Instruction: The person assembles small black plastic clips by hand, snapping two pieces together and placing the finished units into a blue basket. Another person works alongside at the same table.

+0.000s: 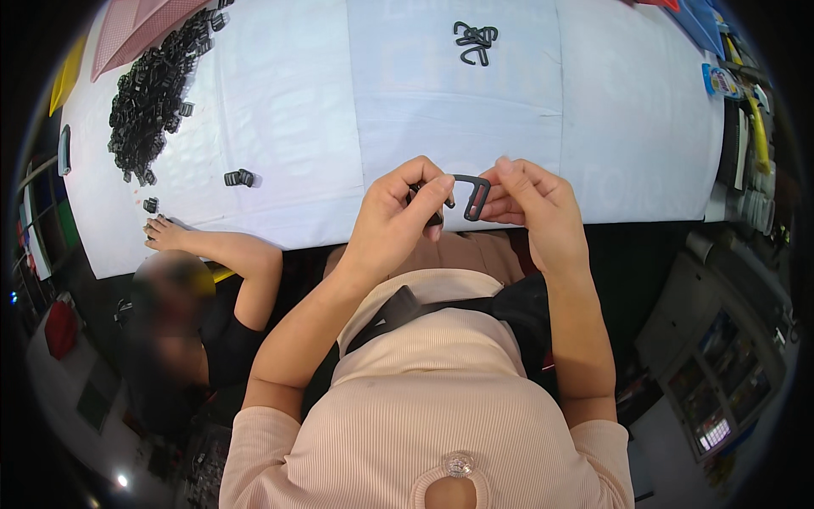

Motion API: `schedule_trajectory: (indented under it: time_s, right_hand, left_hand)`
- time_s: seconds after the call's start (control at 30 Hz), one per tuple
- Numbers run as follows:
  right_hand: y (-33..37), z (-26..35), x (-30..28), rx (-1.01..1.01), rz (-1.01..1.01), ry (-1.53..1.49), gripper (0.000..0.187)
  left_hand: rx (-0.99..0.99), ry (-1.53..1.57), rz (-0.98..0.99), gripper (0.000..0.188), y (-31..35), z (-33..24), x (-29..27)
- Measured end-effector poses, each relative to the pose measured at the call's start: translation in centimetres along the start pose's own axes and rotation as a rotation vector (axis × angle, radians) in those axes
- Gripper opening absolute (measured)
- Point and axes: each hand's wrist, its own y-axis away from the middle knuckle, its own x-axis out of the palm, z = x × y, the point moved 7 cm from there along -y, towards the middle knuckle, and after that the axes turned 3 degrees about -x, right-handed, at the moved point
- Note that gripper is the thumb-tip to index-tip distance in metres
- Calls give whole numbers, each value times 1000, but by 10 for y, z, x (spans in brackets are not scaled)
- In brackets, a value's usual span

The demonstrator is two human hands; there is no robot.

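Lying on the table's [288, 127] left are black clips [153, 106]; the left hand [397, 206] pinches a black buckle [478, 183] by one end, near the front edge; the right hand [547, 204], thumb and fingers apart, is just beside it, contact unclear.

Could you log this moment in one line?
left hand: holds black clip; right hand: beside clip's slotted end; table: black hooks
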Motion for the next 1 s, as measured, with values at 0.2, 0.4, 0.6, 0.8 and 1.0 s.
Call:
schedule_trajectory:
  time_s: [0.2, 0.4, 0.6, 0.8, 1.0]
  right_hand:
    - [-8, -1, -1, -50, 1, 34, 17]
    - [-22, 1, 7, -73, 28, 188, 19]
    - [-94, 9, -19, -404, -145, 613, 13]
    - [-197, 8, -57, -564, -227, 992, 25]
    - [-222, 15, -55, -646, -165, 1191, 32]
  left_hand:
    - [-138, 129, 0, 39, -7, 3, -2]
    - [-192, 422, 0, 46, -25, 13, 0]
    - [-313, 514, 42, 35, -44, 37, -17]
    - [-400, 758, 210, 27, -46, 34, -20]
    - [-332, 676, 111, 28, -58, 29, -15]
